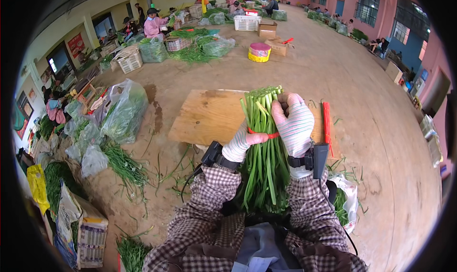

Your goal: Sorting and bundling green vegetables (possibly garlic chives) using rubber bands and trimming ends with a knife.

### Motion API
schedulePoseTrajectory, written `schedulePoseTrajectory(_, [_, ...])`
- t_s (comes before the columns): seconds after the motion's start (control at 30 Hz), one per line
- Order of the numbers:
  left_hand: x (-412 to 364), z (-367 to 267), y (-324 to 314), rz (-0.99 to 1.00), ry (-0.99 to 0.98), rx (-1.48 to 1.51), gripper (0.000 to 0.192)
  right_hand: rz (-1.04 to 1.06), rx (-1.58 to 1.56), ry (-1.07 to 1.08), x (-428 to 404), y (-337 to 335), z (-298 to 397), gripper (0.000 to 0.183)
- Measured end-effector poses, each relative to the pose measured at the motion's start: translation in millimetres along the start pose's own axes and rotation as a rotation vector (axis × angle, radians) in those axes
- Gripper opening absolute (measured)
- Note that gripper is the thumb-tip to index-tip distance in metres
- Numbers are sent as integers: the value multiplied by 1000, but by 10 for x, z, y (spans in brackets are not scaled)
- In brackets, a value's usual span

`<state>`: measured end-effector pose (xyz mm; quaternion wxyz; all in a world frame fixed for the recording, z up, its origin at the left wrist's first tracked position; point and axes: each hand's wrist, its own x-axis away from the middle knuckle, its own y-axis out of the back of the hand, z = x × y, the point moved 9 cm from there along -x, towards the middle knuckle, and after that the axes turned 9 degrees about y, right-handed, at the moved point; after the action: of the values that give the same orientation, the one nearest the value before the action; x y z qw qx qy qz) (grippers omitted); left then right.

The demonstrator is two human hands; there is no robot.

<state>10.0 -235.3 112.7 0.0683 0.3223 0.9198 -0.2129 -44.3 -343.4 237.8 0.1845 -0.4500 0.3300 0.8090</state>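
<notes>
A thick bundle of green leafy stalks (266,157) stands upright before me, its pale cut ends at the top and its leaves hanging towards my lap. A red tie (272,135) goes around its upper part. My left hand (242,141), in a striped knit glove, grips the bundle's left side, with the thumb across the tie. At the upper right, my right hand (294,120), gloved alike, touches the stalks near the cut ends with bent fingers; some fingertips are hidden. Behind the bundle is a wooden board (207,115). Red ties (326,125) lie together at the board's right side.
A plastic bag of greens (126,111) and loose greens (126,165) are on the floor at left. A white bag (348,197) lies by my right arm. A crate (93,236) stands lower left. A roll of tape or ribbon (259,52), cartons and several people are farther off.
</notes>
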Motion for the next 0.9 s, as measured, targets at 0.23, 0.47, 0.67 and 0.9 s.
schedulePoseTrajectory(0.23, [-3,-75,-17,-34,-6,-18,69,81,-14,252,57,161,241,20])
schedulePoseTrajectory(0.47, [38,-193,-157,-21,8,-103,81,380,87,100,62,3,85,21])
schedulePoseTrajectory(0.67, [-9,66,-89,68,65,7,85,392,-635,-182,71,7,-128,13])
schedulePoseTrajectory(0.9, [-69,235,125,157,69,117,76,343,-1160,51,336,537,-277,16])
